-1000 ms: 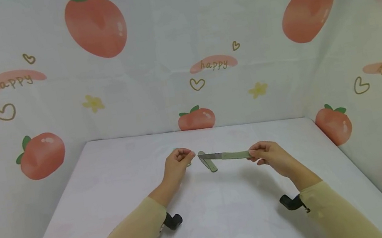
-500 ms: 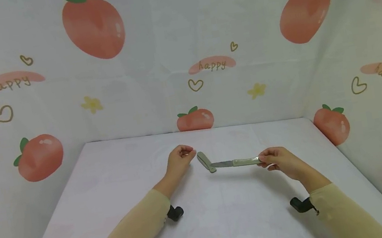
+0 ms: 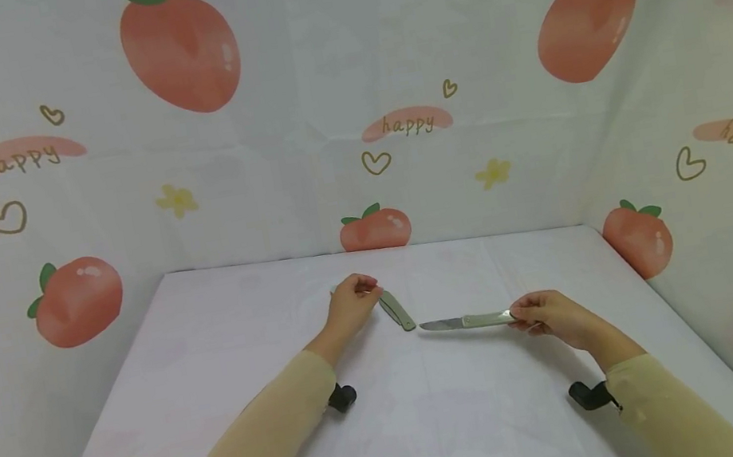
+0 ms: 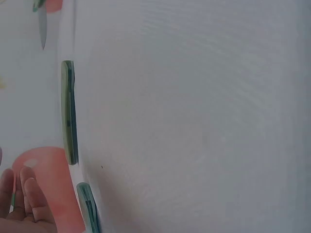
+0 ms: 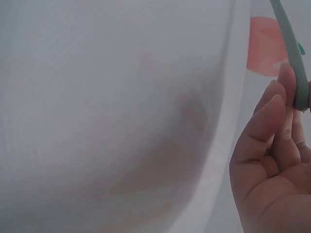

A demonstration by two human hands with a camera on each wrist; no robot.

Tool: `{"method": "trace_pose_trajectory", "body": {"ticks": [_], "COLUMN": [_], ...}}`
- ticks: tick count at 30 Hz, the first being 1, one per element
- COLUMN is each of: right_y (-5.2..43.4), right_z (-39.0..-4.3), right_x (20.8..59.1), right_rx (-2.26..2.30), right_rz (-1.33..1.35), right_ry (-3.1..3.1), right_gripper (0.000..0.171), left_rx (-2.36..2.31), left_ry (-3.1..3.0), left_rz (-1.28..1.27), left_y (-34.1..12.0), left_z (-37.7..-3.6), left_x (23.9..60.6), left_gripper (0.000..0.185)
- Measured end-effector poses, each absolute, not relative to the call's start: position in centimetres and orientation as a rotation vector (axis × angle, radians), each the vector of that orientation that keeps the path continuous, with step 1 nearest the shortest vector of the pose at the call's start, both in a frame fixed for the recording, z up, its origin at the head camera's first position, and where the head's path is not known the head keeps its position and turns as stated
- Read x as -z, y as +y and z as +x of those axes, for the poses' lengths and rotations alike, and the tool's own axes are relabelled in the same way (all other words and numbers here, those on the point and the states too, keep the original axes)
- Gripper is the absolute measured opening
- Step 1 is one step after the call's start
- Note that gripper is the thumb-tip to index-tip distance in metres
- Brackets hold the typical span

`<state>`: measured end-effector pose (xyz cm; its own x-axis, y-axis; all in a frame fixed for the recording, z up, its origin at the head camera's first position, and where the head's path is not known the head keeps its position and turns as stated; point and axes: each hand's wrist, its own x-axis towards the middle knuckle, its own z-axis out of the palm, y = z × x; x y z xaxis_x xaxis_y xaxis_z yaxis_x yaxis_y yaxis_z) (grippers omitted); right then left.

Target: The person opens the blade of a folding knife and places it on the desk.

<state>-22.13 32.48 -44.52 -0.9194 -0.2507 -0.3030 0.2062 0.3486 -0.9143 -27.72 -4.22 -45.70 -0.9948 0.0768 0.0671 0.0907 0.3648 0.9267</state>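
My right hand [image 3: 552, 315] pinches the end of an unfolded folding knife [image 3: 487, 319] with a pale green handle. Its metal blade points left, held above the white table. Just left of the blade tip, a folded green knife [image 3: 397, 312] lies slanted on the tabletop. My left hand [image 3: 353, 300] hovers at that folded knife's far end and covers part of it; the fingers are relaxed, with nothing between them in the left wrist view. A second folded green knife [image 4: 90, 208] lies in the left wrist view, mostly hidden behind the left hand in the head view.
The white-covered table [image 3: 261, 294] meets a cloth wall [image 3: 289, 112] printed with fruit, hearts and "happy" at the back. Side cloths rise at left and right. A small black camera [image 3: 589, 395] is worn on each wrist.
My right hand has moved right and toward me with the unfolded knife, so its blade no longer overlaps the folded one. My left hand has shifted slightly right and away from me.
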Motion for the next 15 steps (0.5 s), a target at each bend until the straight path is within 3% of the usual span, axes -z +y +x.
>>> {"method": "trace_pose_trajectory", "body": {"ticks": [15], "right_y": [33.1], "right_z": [-21.9], "right_x": [45.8], "right_rx": [1.381], "right_rz": [0.060], "right_ry": [2.297], "right_gripper": [0.020], "left_rx": [1.707], "left_ry": [-2.675], "left_rz": [-0.073], "left_y": [-3.7], "left_z": [-29.1], "left_x": [46.0], "left_gripper": [0.020]}}
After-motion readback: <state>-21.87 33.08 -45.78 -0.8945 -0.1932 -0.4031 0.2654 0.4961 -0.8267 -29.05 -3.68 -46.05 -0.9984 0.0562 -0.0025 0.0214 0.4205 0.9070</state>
